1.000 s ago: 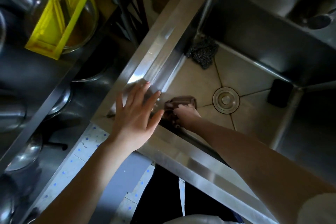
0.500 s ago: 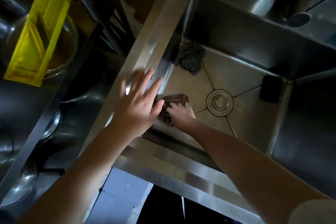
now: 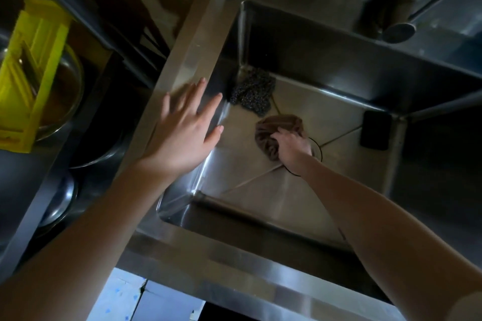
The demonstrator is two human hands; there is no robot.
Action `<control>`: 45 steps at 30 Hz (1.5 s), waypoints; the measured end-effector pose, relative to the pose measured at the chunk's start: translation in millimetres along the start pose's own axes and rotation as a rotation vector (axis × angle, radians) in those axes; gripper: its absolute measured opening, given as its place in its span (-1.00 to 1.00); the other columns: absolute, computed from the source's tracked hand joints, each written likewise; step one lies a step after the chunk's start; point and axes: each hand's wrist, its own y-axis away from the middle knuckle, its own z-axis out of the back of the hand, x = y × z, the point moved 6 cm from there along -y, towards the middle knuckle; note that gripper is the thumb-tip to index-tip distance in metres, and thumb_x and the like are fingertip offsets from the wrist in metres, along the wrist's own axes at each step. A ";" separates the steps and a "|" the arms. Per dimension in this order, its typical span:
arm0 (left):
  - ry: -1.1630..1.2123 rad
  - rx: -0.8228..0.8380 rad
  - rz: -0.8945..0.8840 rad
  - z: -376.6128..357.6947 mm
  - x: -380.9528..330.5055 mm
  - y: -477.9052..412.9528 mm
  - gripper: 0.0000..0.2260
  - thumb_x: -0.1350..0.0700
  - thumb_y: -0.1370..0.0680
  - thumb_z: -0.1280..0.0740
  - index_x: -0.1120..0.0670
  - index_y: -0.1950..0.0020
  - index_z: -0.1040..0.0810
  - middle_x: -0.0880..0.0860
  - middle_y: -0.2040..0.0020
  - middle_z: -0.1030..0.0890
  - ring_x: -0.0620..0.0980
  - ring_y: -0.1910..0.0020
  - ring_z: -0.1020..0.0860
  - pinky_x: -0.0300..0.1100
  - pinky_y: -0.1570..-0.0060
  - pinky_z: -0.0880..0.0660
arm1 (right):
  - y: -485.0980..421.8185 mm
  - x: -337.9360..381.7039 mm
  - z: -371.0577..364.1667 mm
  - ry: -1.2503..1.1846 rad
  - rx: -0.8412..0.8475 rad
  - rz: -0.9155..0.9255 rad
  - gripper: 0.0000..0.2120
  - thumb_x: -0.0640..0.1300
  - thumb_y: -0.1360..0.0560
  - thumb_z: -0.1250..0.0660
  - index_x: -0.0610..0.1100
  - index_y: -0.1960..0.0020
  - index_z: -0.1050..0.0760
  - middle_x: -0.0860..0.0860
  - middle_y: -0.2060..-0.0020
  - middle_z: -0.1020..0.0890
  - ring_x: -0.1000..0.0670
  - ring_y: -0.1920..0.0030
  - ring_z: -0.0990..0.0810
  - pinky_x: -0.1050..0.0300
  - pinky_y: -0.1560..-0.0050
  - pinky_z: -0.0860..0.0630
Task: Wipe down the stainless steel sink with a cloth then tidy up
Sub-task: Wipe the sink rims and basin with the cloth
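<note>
Sink (image 3: 190, 47) of stainless steel, seen from above in dim light, its right side lost in shadow. The right hand (image 3: 293, 147) reaches down to the basin floor, fingers curled round a bunched brown cloth (image 3: 276, 129) and holding it against the metal near the middle. Hand and wrist cover most of the round drain (image 3: 318, 150); only a thin dark arc shows. The left hand (image 3: 185, 130) is held flat over the sink's left rim, fingers straight and spread; whether the palm touches the rim cannot be told. A dark metal scouring pad (image 3: 251, 92) sits in the far left corner of the basin, apart from the cloth. A small black object (image 3: 375, 133), too dark to identify, stands in the right corner. A blurred tap spout (image 3: 399, 31) hangs above the far wall. At left, a yellow plastic item (image 3: 28, 73), cut off by the picture's edge, rests on a glass bowl (image 3: 73, 91).
</note>
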 end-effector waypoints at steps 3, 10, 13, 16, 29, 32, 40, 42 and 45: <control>-0.024 0.006 0.003 -0.2 0.1 -5.8 -0.50 -0.07 -0.52 -0.19 0.10 -0.42 -0.36 0.22 -0.47 -0.27 0.19 -0.43 -0.26 0.21 -0.34 -0.15 | -12.3 -26.1 9.6 -0.050 -0.052 -0.056 -0.57 -0.19 -0.50 -0.21 0.05 -0.35 -0.41 -0.03 -0.41 -0.39 -0.16 -0.34 -0.41 -0.09 -0.40 -0.21; -0.043 0.014 0.012 0.2 -2.6 -11.6 -0.50 -0.05 -0.52 -0.22 0.12 -0.42 -0.35 0.24 -0.48 -0.25 0.17 -0.43 -0.28 0.19 -0.33 -0.15 | -21.1 -80.4 17.2 -0.318 -0.120 -0.333 -0.50 -0.30 -0.46 -0.21 0.00 -0.36 -0.42 -0.09 -0.29 -0.51 -0.17 -0.28 -0.45 -0.13 -0.36 -0.30; -0.040 0.013 0.026 2.4 -2.4 -15.2 -0.52 -0.03 -0.53 -0.28 0.11 -0.41 -0.37 0.20 -0.46 -0.28 0.15 -0.43 -0.29 0.19 -0.33 -0.13 | -14.1 -73.5 1.9 -0.163 -0.025 -0.217 -0.53 -0.20 -0.47 -0.25 0.04 -0.36 -0.41 -0.04 -0.35 -0.44 -0.17 -0.30 -0.42 -0.09 -0.38 -0.26; -0.040 0.021 0.039 7.1 -2.6 -18.4 -0.54 -0.03 -0.54 -0.25 0.12 -0.39 -0.38 0.17 -0.47 -0.29 0.12 -0.43 -0.29 0.16 -0.35 -0.12 | -3.6 -61.8 -10.9 -0.026 -0.032 -0.109 -0.57 -0.10 -0.52 -0.22 0.10 -0.37 -0.38 0.01 -0.44 -0.35 -0.15 -0.35 -0.37 -0.11 -0.41 -0.16; 0.067 -0.065 0.140 9.8 -7.0 -20.9 -0.52 -0.05 -0.45 -0.24 0.17 -0.29 -0.49 0.17 -0.38 -0.43 0.11 -0.35 -0.41 0.14 -0.32 -0.15 | -39.8 -100.2 67.1 -0.704 -0.504 -0.359 -0.67 -0.15 -0.55 -0.20 -0.07 -0.31 -0.42 -0.14 -0.14 -0.61 -0.19 -0.14 -0.56 0.04 -0.12 -0.46; 0.072 -0.115 0.140 10.8 -7.1 -20.3 -0.54 -0.05 -0.47 -0.23 0.17 -0.27 -0.51 0.18 -0.35 -0.46 0.10 -0.33 -0.44 0.12 -0.32 -0.15 | -66.9 -84.2 70.7 -0.407 -0.428 -0.234 -0.64 -0.11 -0.54 -0.20 -0.06 -0.33 -0.41 -0.14 -0.23 -0.55 -0.20 -0.21 -0.51 -0.01 -0.17 -0.44; 0.052 -0.087 0.149 7.2 -5.6 -20.7 -0.52 -0.10 -0.46 -0.20 0.12 -0.30 -0.49 0.14 -0.37 -0.45 0.05 -0.36 -0.41 0.04 -0.34 -0.09 | -77.9 -57.4 20.3 0.038 -0.045 0.048 -0.54 -0.09 -0.50 -0.20 0.10 -0.39 -0.31 -0.05 -0.50 -0.22 -0.23 -0.41 -0.28 -0.24 -0.39 -0.14; 0.054 -0.081 0.159 6.9 -5.0 -20.9 -0.52 -0.09 -0.45 -0.22 0.11 -0.30 -0.48 0.13 -0.38 -0.43 0.05 -0.37 -0.39 0.02 -0.33 -0.08 | -57.7 -56.7 7.3 0.130 -0.009 0.146 -0.54 -0.09 -0.47 -0.23 0.13 -0.36 -0.33 -0.02 -0.48 -0.25 -0.17 -0.38 -0.32 -0.21 -0.38 -0.13; 0.030 -0.103 0.142 10.5 -7.9 -20.8 -0.54 -0.07 -0.43 -0.25 0.14 -0.25 -0.52 0.16 -0.34 -0.47 0.08 -0.32 -0.45 0.00 -0.27 -0.13 | -24.4 -58.4 -16.0 0.239 0.036 0.258 -0.49 -0.05 -0.45 -0.28 0.17 -0.37 -0.28 0.03 -0.48 -0.24 -0.09 -0.40 -0.30 -0.14 -0.38 -0.13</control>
